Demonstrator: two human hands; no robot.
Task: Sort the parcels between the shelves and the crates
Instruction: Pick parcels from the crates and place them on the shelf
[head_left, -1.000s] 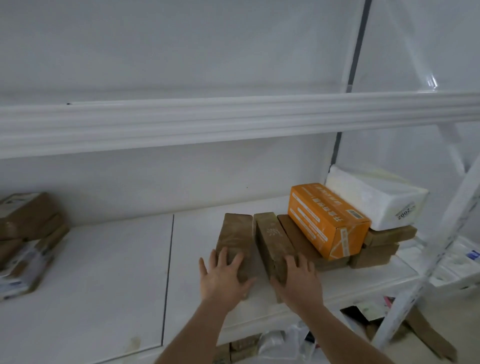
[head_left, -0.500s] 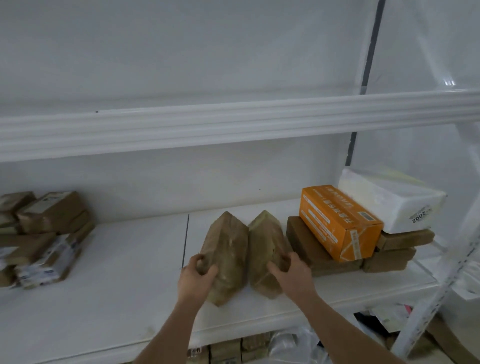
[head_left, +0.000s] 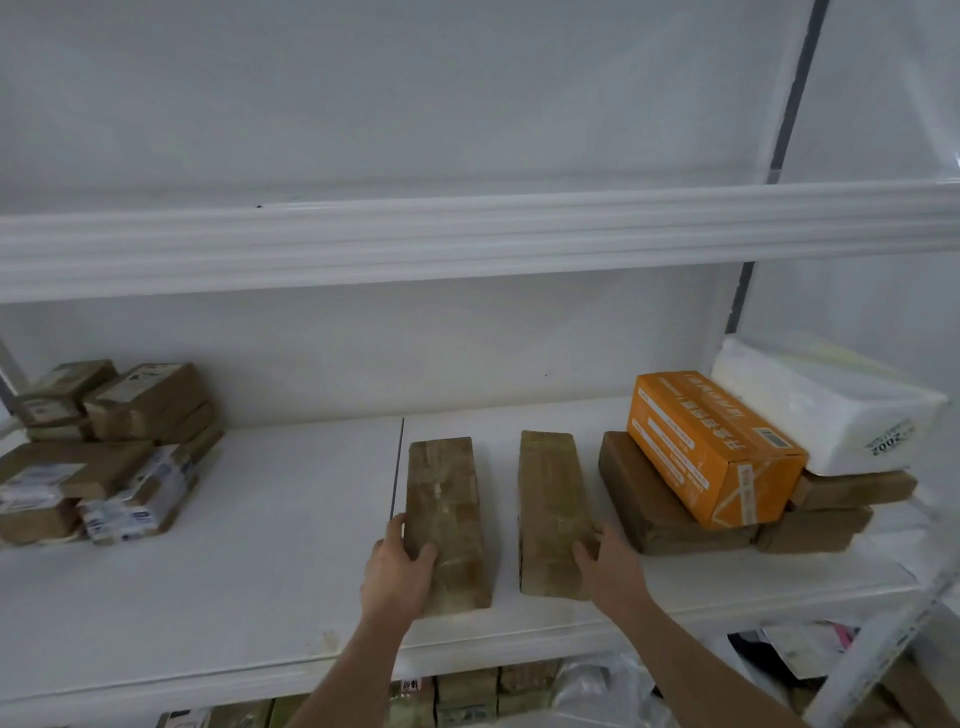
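From the head view, a white shelf (head_left: 260, 545) runs across a white-walled room, with another white shelf (head_left: 467, 239) above it. Two brown parcels lie flat, apart, near the front edge: the left hand (head_left: 397, 571) grips the left parcel (head_left: 447, 519), and the right hand (head_left: 605, 564) grips the right parcel (head_left: 550, 514). An orange box (head_left: 711, 447) leans on stacked parcels at right; a parcel pile (head_left: 104, 447) sits at left.

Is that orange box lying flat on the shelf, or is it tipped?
Tipped. The orange box leans at a slant on brown parcels, its far end raised toward the white package.
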